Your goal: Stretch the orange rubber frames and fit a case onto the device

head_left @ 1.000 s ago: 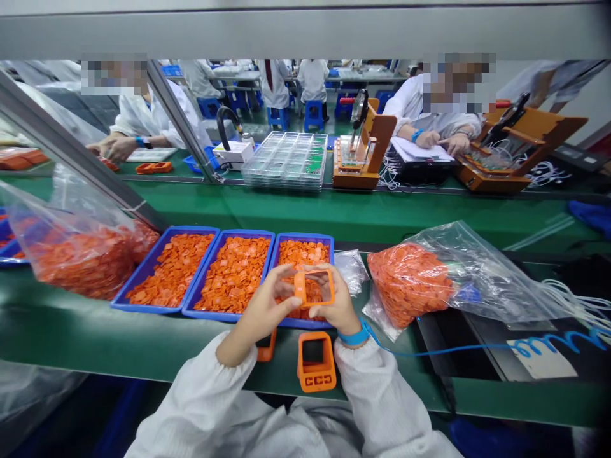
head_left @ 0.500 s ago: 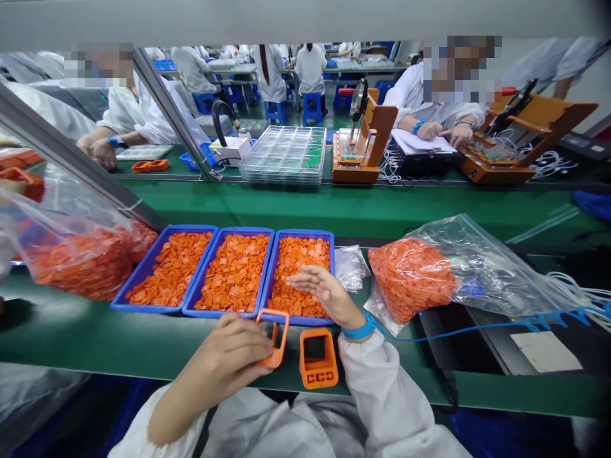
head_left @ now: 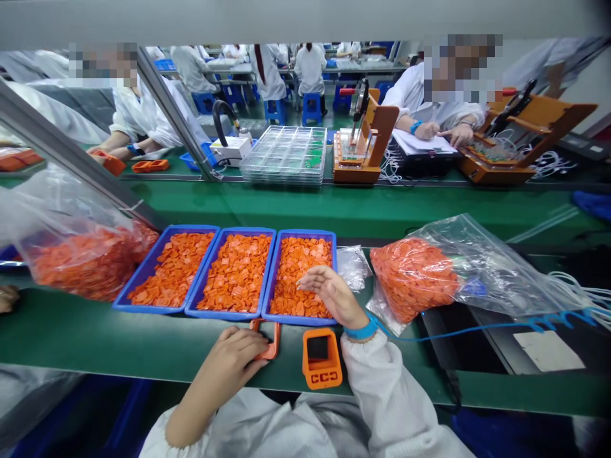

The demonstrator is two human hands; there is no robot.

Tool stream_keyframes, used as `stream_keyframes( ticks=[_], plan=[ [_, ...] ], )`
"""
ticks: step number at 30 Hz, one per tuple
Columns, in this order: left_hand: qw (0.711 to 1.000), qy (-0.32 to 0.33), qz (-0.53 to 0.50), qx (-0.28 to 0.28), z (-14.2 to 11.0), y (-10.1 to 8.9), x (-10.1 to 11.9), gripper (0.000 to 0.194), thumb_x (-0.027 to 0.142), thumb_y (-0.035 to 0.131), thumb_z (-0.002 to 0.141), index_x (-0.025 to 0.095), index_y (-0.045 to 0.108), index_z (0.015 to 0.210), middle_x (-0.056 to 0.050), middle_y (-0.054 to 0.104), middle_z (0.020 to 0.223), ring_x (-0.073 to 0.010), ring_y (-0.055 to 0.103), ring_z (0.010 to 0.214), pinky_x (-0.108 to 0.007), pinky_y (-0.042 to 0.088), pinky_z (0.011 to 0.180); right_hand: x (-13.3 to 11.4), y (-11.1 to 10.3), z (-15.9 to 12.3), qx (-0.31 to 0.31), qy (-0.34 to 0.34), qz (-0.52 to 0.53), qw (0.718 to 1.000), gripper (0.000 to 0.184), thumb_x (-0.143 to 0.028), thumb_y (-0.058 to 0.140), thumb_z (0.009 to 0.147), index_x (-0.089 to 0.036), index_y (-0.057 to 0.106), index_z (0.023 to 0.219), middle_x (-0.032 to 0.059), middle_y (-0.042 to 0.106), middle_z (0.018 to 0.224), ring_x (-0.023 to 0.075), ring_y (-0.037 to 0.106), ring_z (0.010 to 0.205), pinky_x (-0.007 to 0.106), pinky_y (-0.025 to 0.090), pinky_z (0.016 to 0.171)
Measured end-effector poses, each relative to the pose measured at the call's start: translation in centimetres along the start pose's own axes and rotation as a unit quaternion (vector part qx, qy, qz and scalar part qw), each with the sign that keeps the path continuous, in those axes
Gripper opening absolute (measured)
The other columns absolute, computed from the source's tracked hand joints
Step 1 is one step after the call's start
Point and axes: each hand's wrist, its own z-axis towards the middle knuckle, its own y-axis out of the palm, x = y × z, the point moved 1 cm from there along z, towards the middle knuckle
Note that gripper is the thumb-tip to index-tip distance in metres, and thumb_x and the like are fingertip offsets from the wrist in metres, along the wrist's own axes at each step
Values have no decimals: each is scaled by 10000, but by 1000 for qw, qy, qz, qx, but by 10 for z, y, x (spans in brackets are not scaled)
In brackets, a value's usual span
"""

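Observation:
My left hand (head_left: 238, 353) is closed on an orange plastic frame (head_left: 277, 338), a rectangular open-centred piece low over or on the green bench; contact with the bench I cannot tell. To its right an orange plastic housing (head_left: 322, 380) sits on the bench, with a dark opening and several small slots at its near end. My right hand (head_left: 333, 296), with a blue wrist strap (head_left: 363, 329), hovers at the right blue tray (head_left: 265, 299), fingers stretched out and nothing visible in them. That tray holds many small orange plastic pieces (head_left: 298, 261).
Two more blue trays (head_left: 189, 308) of orange pieces stand to the left. Clear bags of orange parts lie at left (head_left: 86, 254) and right (head_left: 413, 273). A blue cord (head_left: 458, 332) runs right from my wrist. Across the bench are clear stacked boxes (head_left: 286, 156), an orange fixture (head_left: 358, 168) and co-workers.
My left hand has lowered the orange frame from a raised, upright position to lying nearly flat near the bench. My right hand has barely moved. A co-worker's hands at far left now touch an orange part.

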Motion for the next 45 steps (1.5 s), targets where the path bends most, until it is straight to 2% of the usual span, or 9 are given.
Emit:
stream_keyframes(
  ticks=[4,6,8,11,15,18,23,37,45],
  plan=[
    [998,22,-44,42,1,-9,7,160,346,748,964,284,768,1110,-45,828,1124,-278,750,1063,-384,480,961,0,0,2,18,-27,-52,998,450,-657,754,879,-240,658,1019,65,773,969,229,759,932,400,618,889],
    [989,5,-120,86,6,-17,17,110,327,673,1011,262,755,1044,-47,821,1016,-248,746,957,-358,498,916,1,-1,2,32,-45,-87,995,390,-604,778,885,-239,642,901,24,721,849,197,712,815,353,599,808],
    [970,-35,-217,107,20,-22,27,253,333,551,1074,233,723,917,-34,765,821,-195,697,760,-297,498,766,0,-2,1,39,-66,-121,990,379,-583,779,894,-237,636,837,-1,664,775,179,651,731,328,563,738],
    [941,-35,-324,88,55,-22,40,489,545,487,1074,213,689,777,-40,670,685,-178,605,636,-277,441,640,-7,0,-1,28,-98,-169,980,360,-568,769,909,-233,677,816,5,647,763,190,616,727,339,521,719],
    [913,-9,-401,72,100,-9,41,688,843,502,891,202,674,708,-60,640,669,-191,574,636,-289,422,645,-27,14,-7,-39,-150,-230,961,267,-470,759,952,-237,743,824,33,704,776,212,634,763,371,505,765],
    [906,-24,-417,70,116,2,38,731,897,498,842,199,637,678,-36,601,658,-170,516,604,-274,377,611,-42,24,-11,-94,-235,-321,912,289,-436,619,1050,-238,737,875,40,726,782,206,638,755,372,497,760],
    [902,-37,-426,62,118,10,36,743,922,512,808,201,605,657,-21,570,657,-168,466,602,-274,360,611,-47,27,-13,-102,-237,-397,881,316,-410,544,1087,-235,730,900,47,729,807,208,634,776,370,503,765],
    [900,-44,-434,5,118,4,41,622,771,637,871,182,669,674,-35,616,663,-183,532,637,-275,394,635,-46,31,-14,-104,-232,-377,891,325,-408,537,1092,-231,707,879,42,747,810,191,638,764,346,494,721],
    [862,-82,-497,-58,117,2,42,630,780,720,799,163,664,689,-16,594,656,-170,492,641,-263,404,620,-46,31,-15,-102,-247,-388,882,316,-396,544,1089,-228,712,880,42,749,806,188,640,743,346,494,709]
  ],
)
